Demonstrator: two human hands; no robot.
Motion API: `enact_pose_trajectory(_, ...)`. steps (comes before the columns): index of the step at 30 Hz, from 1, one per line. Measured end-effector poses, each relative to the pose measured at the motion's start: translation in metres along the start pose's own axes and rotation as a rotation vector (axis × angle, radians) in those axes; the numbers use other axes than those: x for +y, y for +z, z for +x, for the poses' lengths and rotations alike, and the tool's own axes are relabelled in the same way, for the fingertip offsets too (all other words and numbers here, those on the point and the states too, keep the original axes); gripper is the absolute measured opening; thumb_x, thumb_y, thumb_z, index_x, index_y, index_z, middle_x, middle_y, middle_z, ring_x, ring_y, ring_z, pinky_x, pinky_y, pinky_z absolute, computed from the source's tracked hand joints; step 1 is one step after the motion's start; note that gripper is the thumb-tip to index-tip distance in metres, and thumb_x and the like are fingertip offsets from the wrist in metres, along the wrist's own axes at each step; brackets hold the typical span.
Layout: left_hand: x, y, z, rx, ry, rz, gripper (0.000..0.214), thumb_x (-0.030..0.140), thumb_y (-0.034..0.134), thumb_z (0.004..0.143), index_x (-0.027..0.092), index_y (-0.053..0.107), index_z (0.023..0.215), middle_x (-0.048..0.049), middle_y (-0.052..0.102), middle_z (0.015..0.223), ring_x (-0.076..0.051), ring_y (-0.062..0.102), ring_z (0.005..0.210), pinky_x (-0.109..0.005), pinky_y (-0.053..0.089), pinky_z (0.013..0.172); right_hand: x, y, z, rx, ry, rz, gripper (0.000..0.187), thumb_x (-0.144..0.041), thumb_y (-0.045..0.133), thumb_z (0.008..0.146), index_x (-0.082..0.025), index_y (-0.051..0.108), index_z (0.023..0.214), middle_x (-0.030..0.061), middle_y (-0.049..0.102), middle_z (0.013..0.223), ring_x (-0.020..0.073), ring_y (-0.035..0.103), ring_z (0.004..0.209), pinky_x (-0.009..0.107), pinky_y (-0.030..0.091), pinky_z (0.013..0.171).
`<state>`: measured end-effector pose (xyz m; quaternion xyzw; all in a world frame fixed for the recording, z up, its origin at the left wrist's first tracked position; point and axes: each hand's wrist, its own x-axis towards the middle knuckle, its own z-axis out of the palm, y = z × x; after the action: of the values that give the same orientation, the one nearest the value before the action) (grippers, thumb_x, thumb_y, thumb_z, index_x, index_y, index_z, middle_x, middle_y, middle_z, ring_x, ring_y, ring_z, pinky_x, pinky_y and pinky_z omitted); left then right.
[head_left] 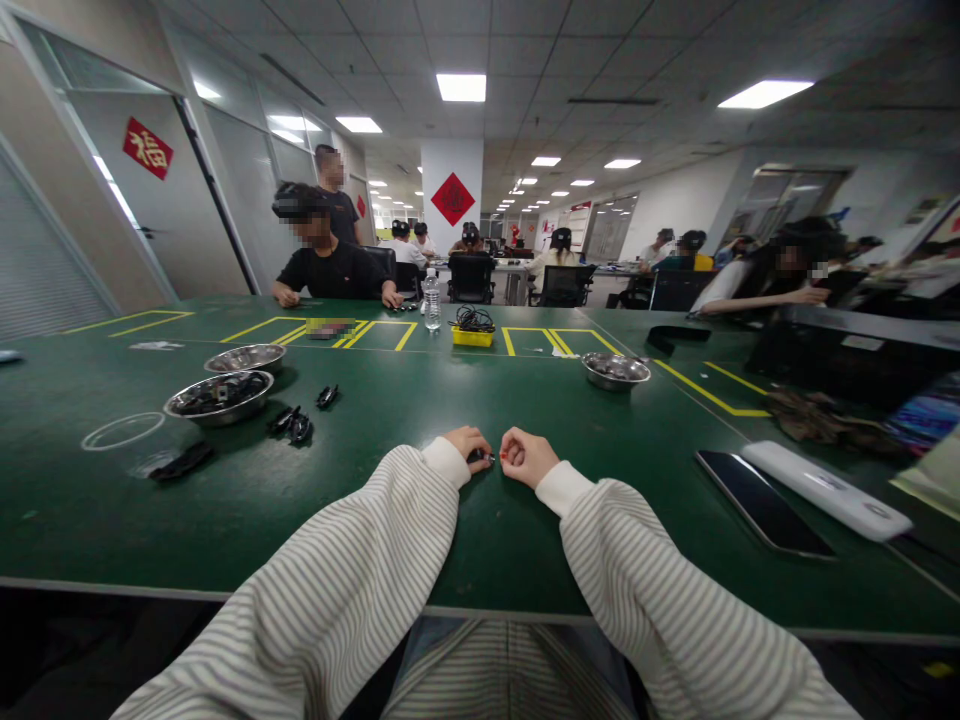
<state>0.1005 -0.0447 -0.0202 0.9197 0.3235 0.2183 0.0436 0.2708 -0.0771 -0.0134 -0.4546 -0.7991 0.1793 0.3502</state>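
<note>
Green covers our table (420, 395). Near the middle, our left hand (468, 446) pinches a small dark part (478, 456) between its fingers; just to the right, our right hand (527, 458) presses its fingers together on an orange bit (504, 454), too small to identify.

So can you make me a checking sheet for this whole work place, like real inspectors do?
Surface: green table with yellow tape outlines.
Job's things: small dark piece and orange-red bit, too small to identify; near-left steel bowl holds dark parts.
Clutter: loose black pieces, dark phone beside a long white device, upright bottle.
Grippers: bare hands; left hand holds the dark piece, right hand is curled with the orange-red bit at its fingertips.
Cables: black bundle in a yellow box.
Surroundings: seated person across the table, others beyond; red diamond sign on a pillar.
</note>
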Motion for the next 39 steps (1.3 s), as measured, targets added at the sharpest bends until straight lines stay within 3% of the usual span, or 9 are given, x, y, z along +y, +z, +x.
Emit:
enact_pose_trajectory(5, 0.0051, -0.0041, -0.0015, 0.032, -0.048, 0.032, 0.012, 0.022, 0.051, 0.066, 0.018, 0.055, 0.077, -0.0007, 0.052, 0.073, -0.010, 0.047, 0.067, -0.022, 0.039, 0.065, 0.0038, 0.0005, 0.0012, 0.068, -0.011, -0.017, 0.012, -0.012, 0.048, 0.057, -0.015, 0.052, 0.067, 0.0008, 0.055, 0.069, 0.0070, 0.053, 0.056, 0.015, 0.043, 0.048)
enact_pose_trajectory(13, 0.0078, -0.0064, -0.0018, 0.125, -0.017, 0.036, 0.016, 0.024, 0.048, 0.068, 0.018, 0.056, 0.080, -0.0015, 0.051, 0.076, -0.011, 0.047, 0.071, -0.022, 0.039, 0.065, 0.0059, 0.0007, 0.0015, 0.060, -0.032, -0.058, 0.021, -0.010, 0.049, 0.056, -0.014, 0.050, 0.076, -0.0001, 0.057, 0.065, 0.0054, 0.050, 0.049, 0.017, 0.043, 0.050)
enact_pose_trajectory(25, 0.0071, -0.0050, -0.0017, 0.172, 0.056, 0.026, 0.018, 0.028, 0.045, 0.071, 0.018, 0.057, 0.080, -0.0025, 0.052, 0.076, -0.010, 0.049, 0.070, -0.021, 0.040, 0.064, 0.0025, 0.0046, 0.0000, 0.040, 0.002, 0.219, 0.033, -0.016, 0.054, 0.058, -0.017, 0.037, 0.086, -0.0012, 0.054, 0.065, 0.0070, 0.052, 0.051, 0.015, 0.042, 0.043)
enact_pose_trajectory(39, 0.0106, -0.0080, -0.0023, 0.219, 0.042, 0.035, 0.018, 0.028, 0.047, 0.070, 0.017, 0.057, 0.080, -0.0022, 0.053, 0.075, -0.009, 0.050, 0.065, -0.019, 0.040, 0.059, 0.0008, 0.0025, 0.0011, 0.092, -0.042, 0.287, 0.029, -0.017, 0.054, 0.060, -0.016, 0.043, 0.086, 0.0025, 0.057, 0.068, 0.0092, 0.055, 0.057, 0.021, 0.048, 0.051)
